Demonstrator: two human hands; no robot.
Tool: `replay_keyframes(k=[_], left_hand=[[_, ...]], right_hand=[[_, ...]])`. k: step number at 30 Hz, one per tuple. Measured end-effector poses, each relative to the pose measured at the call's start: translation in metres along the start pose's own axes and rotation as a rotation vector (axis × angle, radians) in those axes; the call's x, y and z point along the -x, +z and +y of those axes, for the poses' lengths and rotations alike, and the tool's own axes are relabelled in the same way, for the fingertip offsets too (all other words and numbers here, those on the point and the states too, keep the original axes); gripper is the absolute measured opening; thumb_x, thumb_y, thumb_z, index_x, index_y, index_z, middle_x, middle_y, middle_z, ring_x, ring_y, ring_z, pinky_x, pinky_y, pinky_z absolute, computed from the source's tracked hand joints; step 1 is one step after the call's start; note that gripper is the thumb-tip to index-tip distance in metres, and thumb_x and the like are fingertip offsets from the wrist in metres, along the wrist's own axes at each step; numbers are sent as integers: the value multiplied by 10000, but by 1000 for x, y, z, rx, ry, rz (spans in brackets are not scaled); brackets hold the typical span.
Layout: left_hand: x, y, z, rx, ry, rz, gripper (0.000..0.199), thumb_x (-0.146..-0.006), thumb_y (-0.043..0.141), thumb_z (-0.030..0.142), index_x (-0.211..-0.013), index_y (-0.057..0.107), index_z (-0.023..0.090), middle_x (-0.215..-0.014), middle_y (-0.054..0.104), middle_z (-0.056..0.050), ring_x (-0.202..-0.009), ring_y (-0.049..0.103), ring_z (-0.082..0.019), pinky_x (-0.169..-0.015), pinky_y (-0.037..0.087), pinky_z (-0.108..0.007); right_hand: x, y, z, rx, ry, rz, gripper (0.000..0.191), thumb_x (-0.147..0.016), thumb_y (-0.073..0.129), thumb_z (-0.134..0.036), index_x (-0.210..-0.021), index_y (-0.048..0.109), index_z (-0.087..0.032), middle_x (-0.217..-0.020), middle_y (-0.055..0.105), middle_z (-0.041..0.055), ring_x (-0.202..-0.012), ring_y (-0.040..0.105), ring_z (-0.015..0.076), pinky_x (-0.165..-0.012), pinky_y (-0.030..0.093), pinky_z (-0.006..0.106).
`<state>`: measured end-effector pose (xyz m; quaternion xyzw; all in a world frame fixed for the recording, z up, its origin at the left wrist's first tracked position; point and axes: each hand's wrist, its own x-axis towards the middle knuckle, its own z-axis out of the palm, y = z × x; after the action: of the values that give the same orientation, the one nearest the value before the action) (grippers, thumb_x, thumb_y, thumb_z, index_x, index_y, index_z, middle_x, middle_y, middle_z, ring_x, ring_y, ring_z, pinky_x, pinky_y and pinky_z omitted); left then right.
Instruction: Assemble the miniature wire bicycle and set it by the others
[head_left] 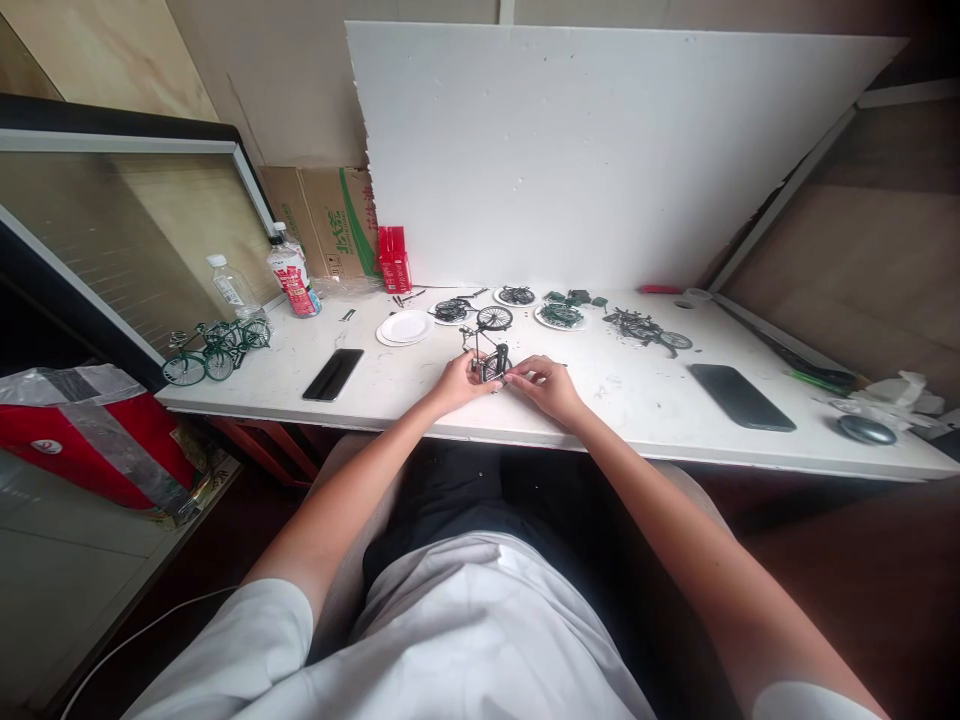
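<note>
A small black model bicycle (pixel 494 319) is held at the front middle of the white table, one wheel pointing away from me and the other close to my fingers. My left hand (pixel 459 384) grips it from the left around the near wheel. My right hand (pixel 545 385) has thumb and fingertips pinched together at the right side of that wheel; whether a small part sits between them is too small to make out. Just beyond are paper plates, one with black wheels (pixel 453 310) and one with green parts (pixel 561 315).
Finished-looking green model bicycles (pixel 217 350) stand at the table's left end. A phone (pixel 334 373), stacked white plates (pixel 406 327) and bottles (pixel 294 278) are on the left. Loose black parts (pixel 646 330), a dark flat slab (pixel 741 396) and a mouse (pixel 866 429) lie right. A white board (pixel 600 150) stands behind.
</note>
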<state>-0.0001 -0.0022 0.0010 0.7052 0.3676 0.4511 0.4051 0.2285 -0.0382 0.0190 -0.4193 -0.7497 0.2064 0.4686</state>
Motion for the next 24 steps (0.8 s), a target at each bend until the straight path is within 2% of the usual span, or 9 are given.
replay_keyframes(k=[10,17,24], left_hand=[[0,1,1,6,-5,-11,590,-697,943,391,-1146,617,189,-973,725,-53,-782,675,-149,-752,554,-273],[1,2,5,77,-82,34,652,-606,1000,335,-1126,638,180,-973,743,-64,-796,688,-163,-754,554,-280],[3,3,11,85,-93,38,643,-607,1001,301,-1119,633,179,-977,744,-57,-799,685,-154,-780,557,-285]], right_hand=[[0,0,2,-7,-11,-28,330,-938,736,-573,-920,801,-250,-993,777,94,-947,694,281,-752,545,424],[1,4,-3,163,-184,-16,223,-1023,648,-447,-976,734,-247,-1014,725,111,-987,647,303,-783,549,451],[2,6,-1,245,-177,-15,129,-1024,632,-353,-992,690,-241,-974,708,96,-971,636,299,-826,543,455]])
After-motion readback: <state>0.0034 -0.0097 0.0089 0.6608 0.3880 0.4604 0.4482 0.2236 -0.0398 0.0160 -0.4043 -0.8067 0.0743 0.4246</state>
